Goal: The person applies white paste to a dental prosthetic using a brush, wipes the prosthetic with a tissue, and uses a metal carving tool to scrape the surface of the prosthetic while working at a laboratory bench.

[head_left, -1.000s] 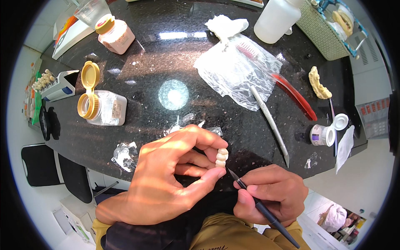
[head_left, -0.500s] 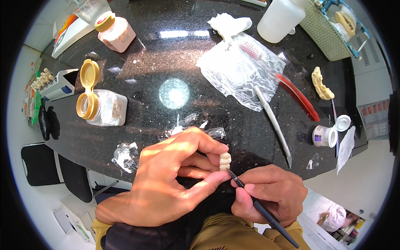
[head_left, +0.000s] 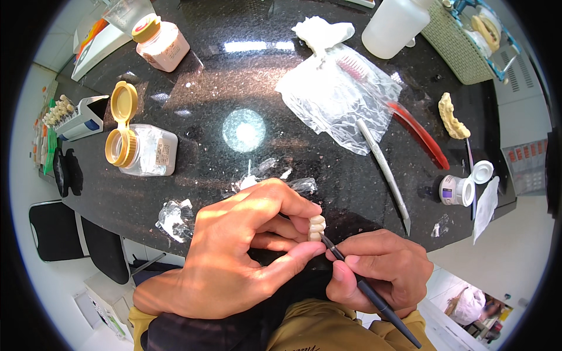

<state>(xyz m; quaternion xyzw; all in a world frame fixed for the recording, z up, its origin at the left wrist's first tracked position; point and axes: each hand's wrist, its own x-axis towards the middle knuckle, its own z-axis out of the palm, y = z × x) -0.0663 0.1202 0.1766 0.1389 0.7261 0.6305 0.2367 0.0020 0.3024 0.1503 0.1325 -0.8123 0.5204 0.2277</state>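
Note:
Between the thumb and fingertips of my left hand (head_left: pixel 243 251) is a small dental bridge (head_left: pixel 317 227), a short upright row of cream-white tooth crowns. The fingers partly cover its left side. My right hand (head_left: pixel 383 270) pinches a slim black brush (head_left: pixel 374 295) like a pen, its handle slanting down to the right. The brush's dark tapered tip meets the lower crown, close to my left thumb. Both hands are just off the near edge of the dark speckled table (head_left: pixel 205 146).
Left stand an open yellow-lidded jar (head_left: pixel 155 150), a pink-filled jar (head_left: pixel 165 47) and a tooth shade rack (head_left: pixel 82 120). Right lie a plastic bag (head_left: pixel 333 99), a grey stick tool (head_left: pixel 383 172), a red curved handle (head_left: pixel 418 136), a small open jar (head_left: pixel 456 191) and a cream dental cast (head_left: pixel 452 117).
The brush tip has shifted very slightly on the lower crown, and the bridge has turned a little in my left fingers. Both hands stay in nearly the same place.

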